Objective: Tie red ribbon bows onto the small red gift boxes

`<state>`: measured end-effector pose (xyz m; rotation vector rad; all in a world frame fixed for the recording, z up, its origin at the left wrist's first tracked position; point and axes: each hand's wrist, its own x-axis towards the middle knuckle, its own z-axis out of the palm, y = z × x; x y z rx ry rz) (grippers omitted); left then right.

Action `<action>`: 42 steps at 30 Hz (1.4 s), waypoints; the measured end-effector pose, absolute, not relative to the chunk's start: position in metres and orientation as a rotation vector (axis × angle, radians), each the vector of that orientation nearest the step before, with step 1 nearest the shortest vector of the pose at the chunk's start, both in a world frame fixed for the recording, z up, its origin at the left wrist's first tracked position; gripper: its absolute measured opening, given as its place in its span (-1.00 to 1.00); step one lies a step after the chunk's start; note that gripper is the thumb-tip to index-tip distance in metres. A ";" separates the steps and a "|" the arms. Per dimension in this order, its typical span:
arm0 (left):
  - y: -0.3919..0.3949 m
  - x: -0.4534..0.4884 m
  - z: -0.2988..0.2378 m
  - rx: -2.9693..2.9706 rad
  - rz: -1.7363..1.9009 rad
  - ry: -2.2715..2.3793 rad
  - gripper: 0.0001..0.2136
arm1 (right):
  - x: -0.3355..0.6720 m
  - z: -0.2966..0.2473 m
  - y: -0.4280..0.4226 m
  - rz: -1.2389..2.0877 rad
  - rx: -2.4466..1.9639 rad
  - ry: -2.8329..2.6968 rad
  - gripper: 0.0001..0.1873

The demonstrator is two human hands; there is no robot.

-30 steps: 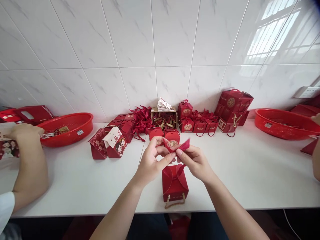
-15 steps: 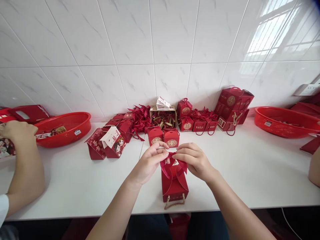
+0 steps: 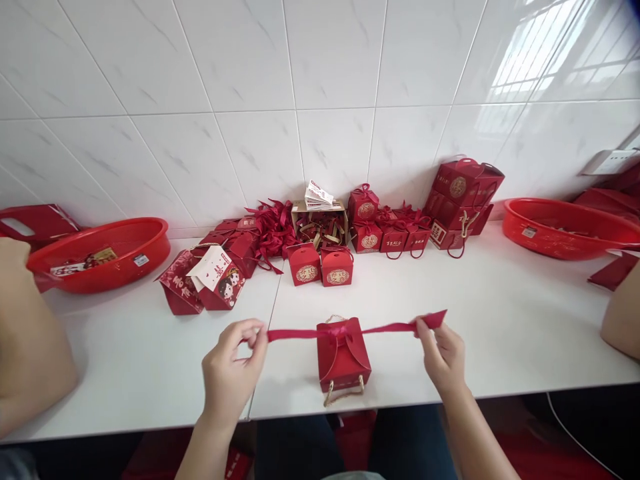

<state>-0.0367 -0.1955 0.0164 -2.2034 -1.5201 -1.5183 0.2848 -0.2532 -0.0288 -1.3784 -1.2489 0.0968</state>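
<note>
A red gift box (image 3: 345, 363) with rope handles stands near the front edge of the white table. Across its top runs a dark red ribbon (image 3: 295, 333), knotted at the middle of the lid. My left hand (image 3: 234, 367) pinches one ribbon end, out to the left of the box. On the other side my right hand (image 3: 443, 350) pinches the opposite end, whose tip sticks out past the fingers. The ribbon is stretched nearly straight between both hands, just above the table.
Two small red boxes (image 3: 337, 268) stand behind the gift box. Farther back are a carton of shredded paper (image 3: 323, 230), a ribbon heap (image 3: 275, 230) and stacked red boxes (image 3: 463, 200). Red basins (image 3: 120, 267) (image 3: 565, 243) flank them. Other people's arms (image 3: 35, 347) show at both sides.
My hands have moved apart, left and right, from close together over the box. The ribbon, bunched between my fingers before, is now drawn out taut with a knot on the lid.
</note>
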 end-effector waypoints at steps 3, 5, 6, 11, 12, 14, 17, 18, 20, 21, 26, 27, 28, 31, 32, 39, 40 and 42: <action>-0.200 -0.068 -0.023 -2.246 -1.299 -1.770 -0.93 | 0.314 -0.066 -0.266 0.357 -1.754 -1.108 -0.64; -0.201 -0.075 -0.042 -2.353 -1.228 -1.743 -0.91 | 0.323 -0.079 -0.269 0.520 -1.864 -1.040 -0.62; -0.201 -0.074 -0.047 -2.383 -1.235 -1.713 -0.92 | 0.322 -0.081 -0.268 0.533 -1.883 -0.990 -0.57; -0.202 -0.033 -0.043 -2.529 -1.560 -1.864 -0.88 | 0.287 -0.060 -0.254 0.485 -1.648 -1.094 -0.50; -0.203 -0.023 -0.040 -2.609 -1.592 -1.920 -0.85 | 0.276 -0.054 -0.250 0.568 -1.560 -1.203 -0.53; -0.204 -0.004 -0.035 -2.763 -1.531 -2.013 -0.78 | 0.258 -0.044 -0.243 0.738 -1.417 -1.385 -0.54; -0.203 0.013 -0.032 -2.857 -1.357 -2.154 -0.69 | 0.237 -0.041 -0.233 0.854 -1.351 -1.478 -0.50; -0.202 0.016 -0.032 -2.869 -1.347 -2.186 -0.68 | 0.232 -0.042 -0.231 0.873 -1.354 -1.473 -0.50; -0.199 0.019 -0.031 -2.925 -1.389 -2.224 -0.71 | 0.225 -0.047 -0.228 0.927 -1.362 -1.429 -0.49; -0.198 0.020 -0.030 -2.989 -1.401 -2.231 -0.74 | 0.223 -0.049 -0.228 0.956 -1.361 -1.398 -0.49; -0.192 0.013 -0.016 -3.337 -1.129 -2.190 -0.71 | 0.233 -0.047 -0.231 0.985 -1.320 -1.325 -0.59; -0.190 0.011 -0.014 -3.309 -1.110 -2.169 -0.69 | 0.239 -0.043 -0.232 0.978 -1.289 -1.365 -0.65; -0.188 0.008 -0.012 -3.261 -1.106 -2.160 -0.68 | 0.246 -0.039 -0.233 0.972 -1.253 -1.431 -0.70; -0.178 -0.001 -0.012 -3.104 -1.067 -2.238 -0.76 | 0.268 -0.028 -0.238 0.926 -1.183 -1.706 -0.73; -0.174 -0.005 -0.011 -3.084 -1.007 -2.291 -0.79 | 0.272 -0.025 -0.241 0.895 -1.200 -1.779 -0.74; -0.154 -0.013 0.003 -3.733 -0.131 -2.264 -0.85 | 0.263 -0.025 -0.245 0.509 -1.570 -1.647 -0.73; -0.156 -0.011 0.006 -3.826 -0.104 -2.234 -0.83 | 0.259 -0.026 -0.244 0.420 -1.580 -1.553 -0.73; -0.163 -0.004 0.011 -3.948 -0.291 -2.251 -0.77 | 0.250 -0.026 -0.242 0.317 -1.537 -1.416 -0.74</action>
